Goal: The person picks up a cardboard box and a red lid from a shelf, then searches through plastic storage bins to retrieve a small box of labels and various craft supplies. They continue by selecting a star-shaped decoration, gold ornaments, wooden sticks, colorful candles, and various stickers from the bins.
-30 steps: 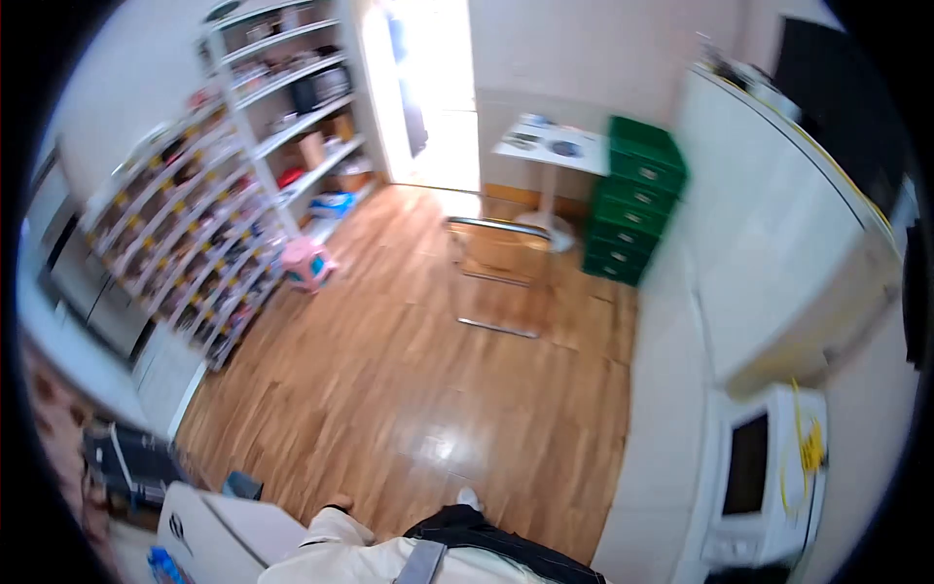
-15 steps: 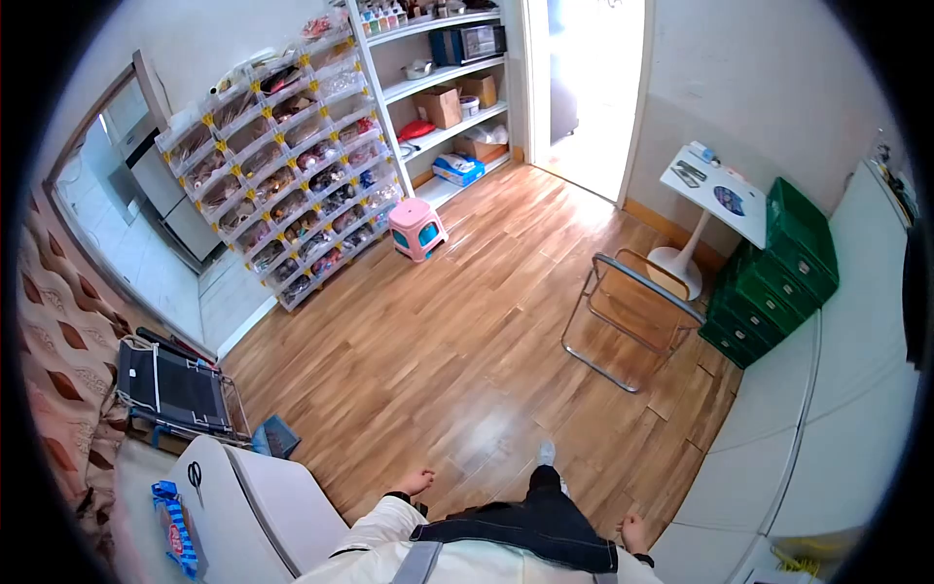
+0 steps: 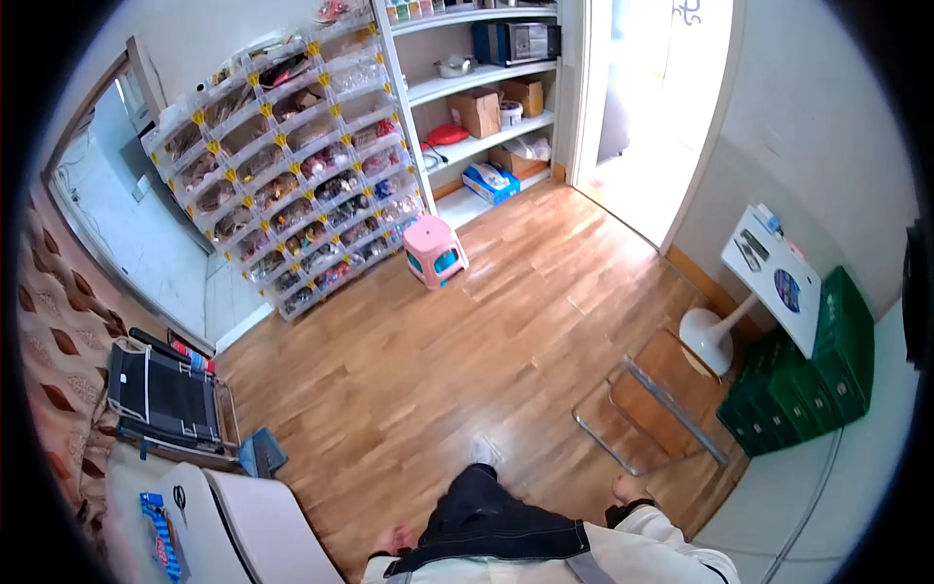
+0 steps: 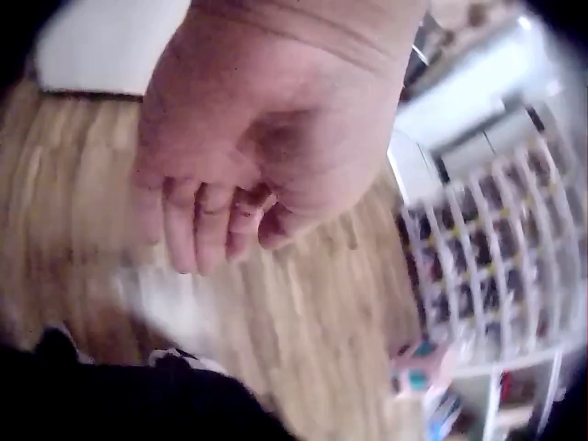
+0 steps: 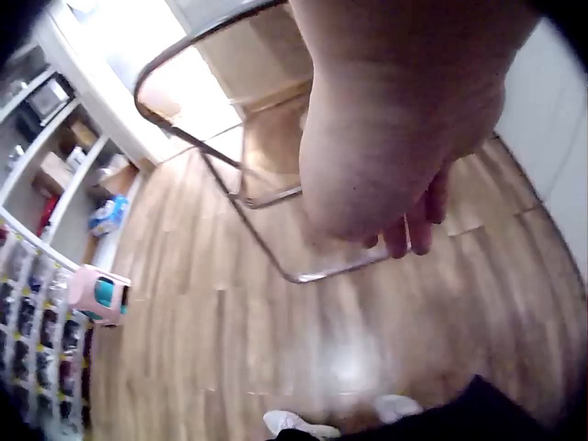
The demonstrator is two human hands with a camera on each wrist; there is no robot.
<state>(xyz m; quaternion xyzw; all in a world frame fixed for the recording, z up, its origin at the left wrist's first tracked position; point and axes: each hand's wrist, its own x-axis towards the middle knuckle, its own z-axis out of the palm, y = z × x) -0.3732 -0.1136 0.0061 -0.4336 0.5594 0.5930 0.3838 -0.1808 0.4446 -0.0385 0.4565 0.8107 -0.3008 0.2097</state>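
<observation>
Gripping nothing, your left hand (image 3: 394, 538) and right hand (image 3: 628, 490) are hanging with fingers loosely curled, apparently relaxed because neither is bearing a load. Nearest your right hand, the chair (image 3: 647, 409) is standing just ahead, seemingly placed to serve the white table (image 3: 803, 326) beyond; its bent metal tubing is framing a flat, wood-brown panel. Across the glossy plank floor (image 3: 389, 389), a pink stool (image 3: 433, 251) is sitting beside translucent plastic bins (image 3: 292, 175).

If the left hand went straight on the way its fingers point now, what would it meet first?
Probably the wood-plank floor: the left wrist view shows nothing between it and the left hand, though depth is hard to judge there.
</observation>
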